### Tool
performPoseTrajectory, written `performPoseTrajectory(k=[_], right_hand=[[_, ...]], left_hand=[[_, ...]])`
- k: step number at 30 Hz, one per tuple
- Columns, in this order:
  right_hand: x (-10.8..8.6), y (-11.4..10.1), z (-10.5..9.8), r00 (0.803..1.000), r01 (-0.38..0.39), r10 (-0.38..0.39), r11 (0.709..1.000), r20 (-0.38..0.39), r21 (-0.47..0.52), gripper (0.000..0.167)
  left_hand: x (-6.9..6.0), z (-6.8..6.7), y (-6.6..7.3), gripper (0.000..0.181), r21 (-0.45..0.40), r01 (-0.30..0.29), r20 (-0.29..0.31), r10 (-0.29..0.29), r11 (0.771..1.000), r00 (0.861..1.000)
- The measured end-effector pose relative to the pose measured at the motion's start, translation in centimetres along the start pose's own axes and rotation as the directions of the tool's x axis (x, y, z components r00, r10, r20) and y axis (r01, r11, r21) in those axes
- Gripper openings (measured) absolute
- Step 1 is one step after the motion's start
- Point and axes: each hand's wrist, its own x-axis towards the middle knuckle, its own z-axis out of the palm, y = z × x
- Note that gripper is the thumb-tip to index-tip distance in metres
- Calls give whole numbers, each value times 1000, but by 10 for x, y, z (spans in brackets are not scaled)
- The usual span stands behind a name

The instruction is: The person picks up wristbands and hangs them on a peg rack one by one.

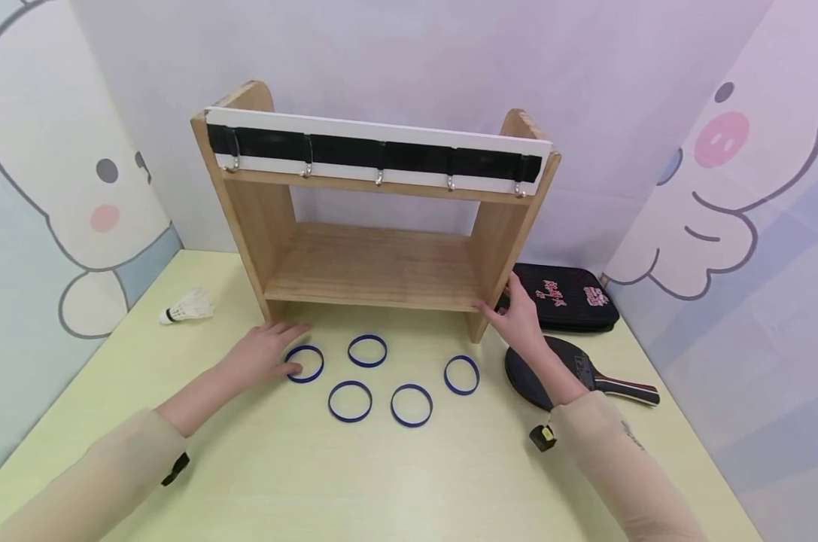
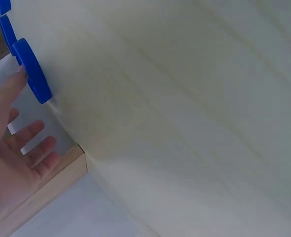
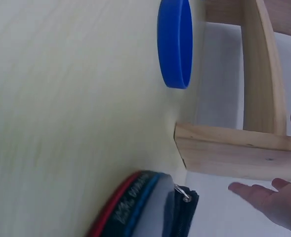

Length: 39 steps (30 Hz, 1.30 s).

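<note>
A wooden shelf [image 1: 375,263] stands upright with a hook strip [image 1: 381,154] along its upper front. Beside its left foot is my left hand [image 1: 263,354], its fingers spread loosely. In the left wrist view, the thumb appears to touch a blue ring [image 2: 32,71], while the other fingers lie by a wooden foot [image 2: 61,177]. My right hand [image 1: 517,320] is at the shelf's right side panel [image 3: 239,150], thumb on the front side and straight fingers along the outer side. Firm contact there cannot be made out. Several blue rings [image 1: 350,401] lie flat in front of the shelf.
A shuttlecock [image 1: 187,306] lies at the left. On the right are a black zip case [image 1: 567,297] and a table tennis bat [image 1: 578,373], partly under my right forearm. Printed cloth walls [image 1: 409,60] enclose the table [image 1: 381,482] at the back and sides.
</note>
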Motion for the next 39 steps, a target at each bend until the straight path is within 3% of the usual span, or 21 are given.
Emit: performPoseTrajectory(k=[5,11,16,23,31,39], right_hand=[[-2,0,7,1000,-26,26,995,3,95,74],[0,-1,10,998,-58,61,992,-17,114,68],[1,0,10,996,-89,88,982,14,169,68],[2,1,10,989,-135,116,961,91,240,69],[3,0,13,988,-128,97,953,122,275,71],[1,1,10,986,-138,107,953,128,269,70]], left_hand=[[6,6,-2,59,-74,10,12,-9,997,1000],[13,9,-6,28,-211,48,34,-41,976,999],[18,8,-6,8,-218,66,57,-54,974,997],[19,6,-7,5,-225,102,69,-89,969,994],[20,-4,-6,4,-288,136,47,-128,948,991],[26,-17,1,6,-352,114,6,-120,929,993]])
